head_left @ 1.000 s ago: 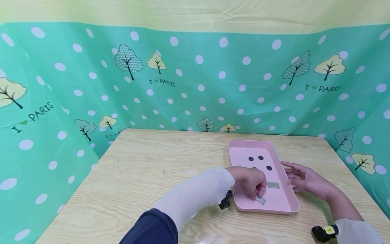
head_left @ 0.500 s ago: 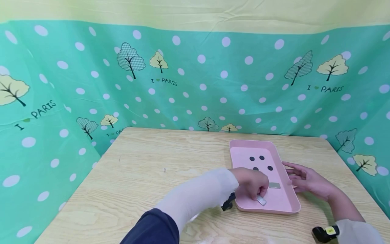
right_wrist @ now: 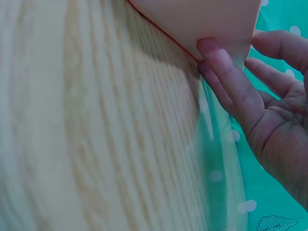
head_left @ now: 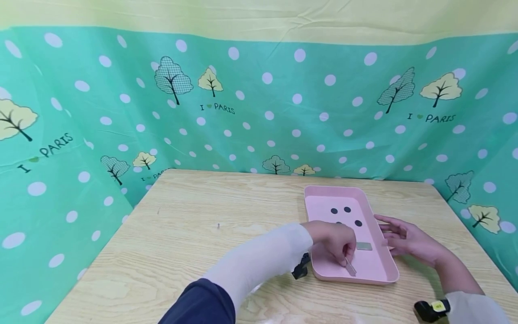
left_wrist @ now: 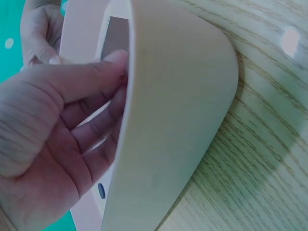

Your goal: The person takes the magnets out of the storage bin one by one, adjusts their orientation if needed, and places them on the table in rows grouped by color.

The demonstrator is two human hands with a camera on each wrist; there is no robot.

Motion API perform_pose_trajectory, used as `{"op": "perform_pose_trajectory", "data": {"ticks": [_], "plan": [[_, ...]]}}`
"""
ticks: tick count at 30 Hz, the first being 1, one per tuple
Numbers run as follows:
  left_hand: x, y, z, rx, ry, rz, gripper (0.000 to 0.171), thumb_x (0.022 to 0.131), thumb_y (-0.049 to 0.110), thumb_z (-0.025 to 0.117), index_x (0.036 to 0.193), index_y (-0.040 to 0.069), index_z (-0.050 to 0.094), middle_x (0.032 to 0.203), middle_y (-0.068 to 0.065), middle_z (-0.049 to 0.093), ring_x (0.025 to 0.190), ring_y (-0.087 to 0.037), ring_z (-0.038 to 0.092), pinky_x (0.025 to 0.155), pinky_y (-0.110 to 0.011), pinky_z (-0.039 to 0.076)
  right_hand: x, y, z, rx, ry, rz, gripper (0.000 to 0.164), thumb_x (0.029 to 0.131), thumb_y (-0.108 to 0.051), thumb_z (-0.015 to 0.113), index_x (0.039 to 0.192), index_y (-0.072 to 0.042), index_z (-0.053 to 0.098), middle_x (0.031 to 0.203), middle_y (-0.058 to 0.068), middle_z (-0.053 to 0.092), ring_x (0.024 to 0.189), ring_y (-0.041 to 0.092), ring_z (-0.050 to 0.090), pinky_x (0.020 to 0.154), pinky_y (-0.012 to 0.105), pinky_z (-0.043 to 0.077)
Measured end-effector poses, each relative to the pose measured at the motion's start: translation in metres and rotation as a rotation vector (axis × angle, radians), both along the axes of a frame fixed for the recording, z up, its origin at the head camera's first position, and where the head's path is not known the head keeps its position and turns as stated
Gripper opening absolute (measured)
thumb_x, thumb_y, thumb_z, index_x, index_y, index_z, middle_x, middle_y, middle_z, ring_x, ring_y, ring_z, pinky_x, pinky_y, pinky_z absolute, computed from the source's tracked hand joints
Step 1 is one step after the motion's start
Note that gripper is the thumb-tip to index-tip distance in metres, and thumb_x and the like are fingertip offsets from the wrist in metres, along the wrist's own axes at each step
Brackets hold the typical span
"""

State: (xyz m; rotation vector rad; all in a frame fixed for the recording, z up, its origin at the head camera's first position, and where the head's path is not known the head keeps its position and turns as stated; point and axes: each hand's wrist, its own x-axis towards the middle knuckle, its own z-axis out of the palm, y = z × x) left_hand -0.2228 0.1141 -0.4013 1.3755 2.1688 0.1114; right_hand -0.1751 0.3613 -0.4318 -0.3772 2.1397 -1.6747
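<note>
Inside the pink tray (head_left: 374,270), my left hand (head_left: 337,240) pinches a thin grey rectangular plate (head_left: 350,268) between thumb and fingers. The plate is tipped up, its lower end close to the tray floor; the left wrist view shows its flat face (left_wrist: 115,36) past the thumb. A second grey rectangular plate (head_left: 364,246) lies flat just right of that hand. Several black round discs (head_left: 347,209) lie farther back in the tray, one partly hidden by the left hand. My right hand (head_left: 414,243) rests its extended fingers against the tray's right outer wall (right_wrist: 221,24).
The tray stands on a light wood-grain table (head_left: 182,252), toward its right side. A green dotted curtain (head_left: 243,90) hangs behind the table and along its sides. Black wrist cameras (head_left: 432,310) are worn at both sleeves.
The plate at my left fingertips has gone from lying nearly flat to standing tilted, its free end shifted slightly right and nearer the tray's front. The right hand stays at the tray wall.
</note>
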Motion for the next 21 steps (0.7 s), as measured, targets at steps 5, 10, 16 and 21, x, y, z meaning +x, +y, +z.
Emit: {"op": "perform_pose_trajectory", "data": {"ticks": [5,10,16,21], "plan": [[-0.002,-0.003,0.003,0.083,-0.1,0.038,0.006,0.082,0.008,0.078,0.083,0.011,0.073,0.068,0.006,0.063,0.062,-0.001,0.055,0.061,-0.01,0.044,0.0,0.0,-0.001,-0.013,0.007,0.013,0.062,0.1,-0.006,0.051,0.153,-0.002,0.021,0.141,0.034,0.038,0.11,0.012,0.061,0.082,0.047,0.056],[-0.003,-0.006,0.006,0.161,-0.237,0.08,0.012,0.082,-0.003,0.073,0.086,0.008,0.074,0.064,0.003,0.064,0.055,-0.004,0.055,0.055,-0.015,0.047,0.0,0.0,0.0,-0.011,-0.009,0.008,0.063,0.099,-0.006,0.053,0.154,-0.008,0.022,0.141,0.033,0.038,0.108,0.015,0.062,0.08,0.049,0.056],[-0.004,-0.011,0.006,0.248,-0.332,0.143,0.013,0.082,-0.007,0.071,0.089,0.004,0.074,0.064,0.001,0.064,0.056,-0.005,0.057,0.058,-0.016,0.051,-0.003,-0.001,0.003,0.001,-0.014,0.003,0.067,0.098,-0.007,0.055,0.155,-0.008,0.02,0.142,0.04,0.03,0.107,0.017,0.063,0.079,0.051,0.056],[-0.004,-0.019,0.007,0.333,-0.468,0.245,0.014,0.08,-0.011,0.07,0.087,0.001,0.073,0.069,-0.003,0.066,0.06,-0.007,0.061,0.062,-0.021,0.056,-0.002,-0.002,0.003,0.011,-0.021,-0.006,0.067,0.098,-0.008,0.056,0.154,-0.006,0.019,0.143,0.04,0.029,0.107,0.016,0.063,0.079,0.05,0.056]]}}
